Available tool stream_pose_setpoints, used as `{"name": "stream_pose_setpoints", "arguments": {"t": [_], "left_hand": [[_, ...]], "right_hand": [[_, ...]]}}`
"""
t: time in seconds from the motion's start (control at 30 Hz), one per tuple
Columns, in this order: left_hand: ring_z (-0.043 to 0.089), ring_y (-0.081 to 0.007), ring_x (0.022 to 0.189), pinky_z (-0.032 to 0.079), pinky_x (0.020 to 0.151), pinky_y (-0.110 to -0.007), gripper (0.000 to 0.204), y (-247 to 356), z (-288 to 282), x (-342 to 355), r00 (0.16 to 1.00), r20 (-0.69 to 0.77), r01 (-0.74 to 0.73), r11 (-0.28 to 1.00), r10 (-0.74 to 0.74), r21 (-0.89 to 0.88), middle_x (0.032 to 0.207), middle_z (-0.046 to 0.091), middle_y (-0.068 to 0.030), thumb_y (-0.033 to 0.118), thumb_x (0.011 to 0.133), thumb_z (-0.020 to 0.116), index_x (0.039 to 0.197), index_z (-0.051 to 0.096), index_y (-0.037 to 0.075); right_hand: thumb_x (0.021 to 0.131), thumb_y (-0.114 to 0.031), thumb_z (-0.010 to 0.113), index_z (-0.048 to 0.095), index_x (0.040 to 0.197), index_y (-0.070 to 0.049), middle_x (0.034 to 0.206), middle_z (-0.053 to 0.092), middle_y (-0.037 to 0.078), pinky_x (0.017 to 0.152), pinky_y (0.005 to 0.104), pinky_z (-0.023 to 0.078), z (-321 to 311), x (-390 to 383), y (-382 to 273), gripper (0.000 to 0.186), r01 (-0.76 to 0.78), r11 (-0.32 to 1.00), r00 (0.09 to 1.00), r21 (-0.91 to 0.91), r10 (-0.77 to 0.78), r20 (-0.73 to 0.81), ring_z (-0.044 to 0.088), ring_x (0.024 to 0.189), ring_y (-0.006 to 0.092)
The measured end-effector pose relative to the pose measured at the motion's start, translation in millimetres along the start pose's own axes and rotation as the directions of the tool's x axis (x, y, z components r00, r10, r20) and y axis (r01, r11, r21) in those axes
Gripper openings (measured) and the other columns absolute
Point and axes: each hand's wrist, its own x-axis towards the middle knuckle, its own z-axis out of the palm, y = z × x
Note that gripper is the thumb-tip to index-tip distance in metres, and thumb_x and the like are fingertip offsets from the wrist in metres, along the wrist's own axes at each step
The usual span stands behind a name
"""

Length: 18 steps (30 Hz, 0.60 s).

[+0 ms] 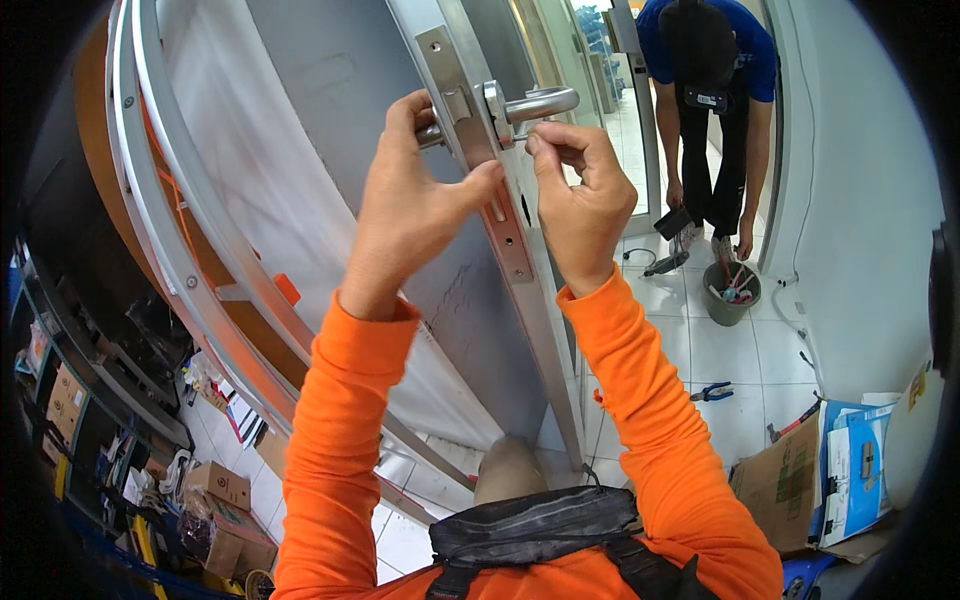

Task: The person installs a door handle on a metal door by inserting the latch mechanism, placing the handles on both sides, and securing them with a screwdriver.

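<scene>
My left hand (410, 210) grips the edge of a metal door (372, 120), fingers round the far side by a lever handle (430, 137) and thumb on the steel lock plate (455, 115). On the near side, a second lever handle (542, 103) sticks out from a small rose (497, 108). Just below that rose my right hand (580, 190) is pinched on a thin small metal piece, too small to make out, partly hidden by my fingers.
A bent-over co-worker (710, 120) stands at right beside a bucket (731, 305). Pliers (712, 392) lie on the tiles near cardboard boxes (775, 485). Curved metal frames (190, 280) lean at left, with shelves (60, 380) and more boxes (218, 485) beyond.
</scene>
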Motion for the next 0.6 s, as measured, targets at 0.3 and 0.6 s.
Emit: {"name": "stream_pose_setpoints", "arguments": {"t": [0.3, 0.6], "left_hand": [[0.053, -0.0380, 0.124, 0.043, 0.108, -0.045, 0.073, 18, 30, -4, 0.987, -0.160, 0.019, 1.000, -0.020, -0.007, 0.126, 0.058, -0.0261, 0.018, 0.075, 0.077, 0.135, 0.047, -0.012], [0.050, -0.0405, 0.123, 0.041, 0.106, -0.048, 0.070, 23, 58, -2, 0.940, -0.340, 0.060, 0.987, -0.006, 0.148, 0.123, 0.056, -0.0255, 0.013, 0.074, 0.077, 0.132, 0.047, -0.011]], "right_hand": [[0.088, 0.000, 0.075, 0.069, 0.099, -0.004, 0.092, 0.075, 0.005, 0.073, 0.0276, 0.057, -14, 11, 7, 0.013, 0.158, 0.984, 0.987, -0.079, -0.156, 0.035, 0.073, 0.080, 0.0153], [0.092, 0.002, 0.072, 0.064, 0.103, 0.002, 0.094, 0.074, 0.010, 0.076, 0.0259, 0.060, -12, 14, 4, 0.013, -0.465, 0.746, 0.885, 0.476, 0.410, 0.222, 0.073, 0.086, 0.0144]]}}
